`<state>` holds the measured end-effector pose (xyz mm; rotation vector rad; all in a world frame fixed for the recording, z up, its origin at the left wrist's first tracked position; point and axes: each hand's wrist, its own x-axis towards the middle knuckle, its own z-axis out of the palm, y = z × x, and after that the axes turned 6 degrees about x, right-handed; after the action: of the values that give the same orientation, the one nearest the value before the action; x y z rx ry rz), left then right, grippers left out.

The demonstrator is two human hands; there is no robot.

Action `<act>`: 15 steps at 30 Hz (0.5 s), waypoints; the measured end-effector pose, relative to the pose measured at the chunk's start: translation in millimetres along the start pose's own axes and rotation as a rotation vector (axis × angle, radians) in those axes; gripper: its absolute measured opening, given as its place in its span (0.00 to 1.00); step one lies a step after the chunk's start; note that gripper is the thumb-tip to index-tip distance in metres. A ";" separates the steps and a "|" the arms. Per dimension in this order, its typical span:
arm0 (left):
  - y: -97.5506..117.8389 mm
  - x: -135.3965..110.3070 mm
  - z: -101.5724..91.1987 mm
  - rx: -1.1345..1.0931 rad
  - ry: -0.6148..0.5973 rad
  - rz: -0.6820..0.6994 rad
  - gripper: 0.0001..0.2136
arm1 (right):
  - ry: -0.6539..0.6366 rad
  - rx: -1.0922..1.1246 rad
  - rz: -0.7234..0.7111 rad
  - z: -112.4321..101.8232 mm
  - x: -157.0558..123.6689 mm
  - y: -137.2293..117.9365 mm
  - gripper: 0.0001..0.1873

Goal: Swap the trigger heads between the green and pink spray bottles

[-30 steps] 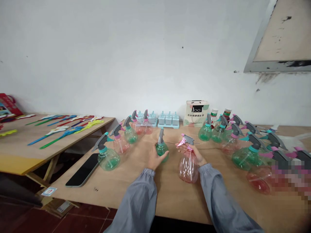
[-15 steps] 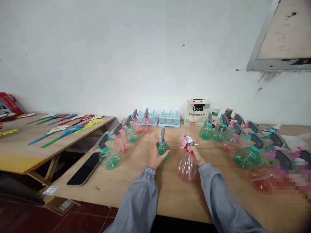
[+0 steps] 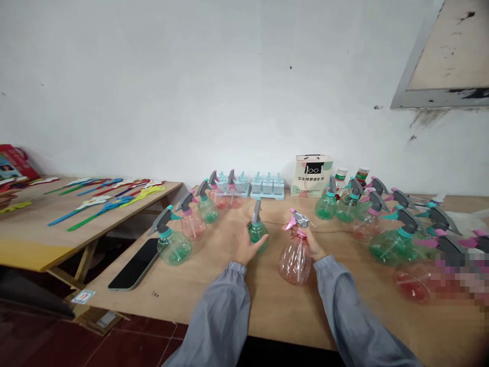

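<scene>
My left hand [image 3: 246, 245] is wrapped round the body of a small green spray bottle [image 3: 257, 232], its thumb lying across the front. That bottle stands upright on the wooden table, its grey head pointing up. My right hand [image 3: 313, 245] grips a pink spray bottle [image 3: 295, 261] at the neck, just under its pink and grey trigger head [image 3: 297, 219]. Its clear ribbed body is upright and seems to rest on the table. The fingers behind the neck are partly hidden. Shiny film appears to cover the trigger head.
Several green and pink spray bottles stand left, such as a green one [image 3: 174, 248], and more crowd the right side [image 3: 393, 247]. A phone [image 3: 133, 265] lies near the left edge. Behind are light-blue ice-pop molds [image 3: 267, 187] and a paper bag [image 3: 311, 176]. Colourful hand-shaped sticks [image 3: 89, 211] lie on another table.
The view has shifted very slightly. Both hands stay on the same bottles, with almost no movement.
</scene>
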<state>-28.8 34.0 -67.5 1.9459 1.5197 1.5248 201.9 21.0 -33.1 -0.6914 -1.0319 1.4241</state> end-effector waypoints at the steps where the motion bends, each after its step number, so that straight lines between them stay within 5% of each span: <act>1: 0.3 -0.1 -0.2 0.003 -0.001 -0.003 0.32 | 0.002 0.006 0.006 -0.5 0.1 0.5 0.19; 15: 1.1 0.3 -1.0 -0.014 -0.007 -0.008 0.32 | 0.035 0.009 -0.013 -3.9 2.6 2.3 0.23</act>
<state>-29.0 33.4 -66.1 1.9329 1.5078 1.5204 203.9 24.4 -36.5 -0.7000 -1.0001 1.4002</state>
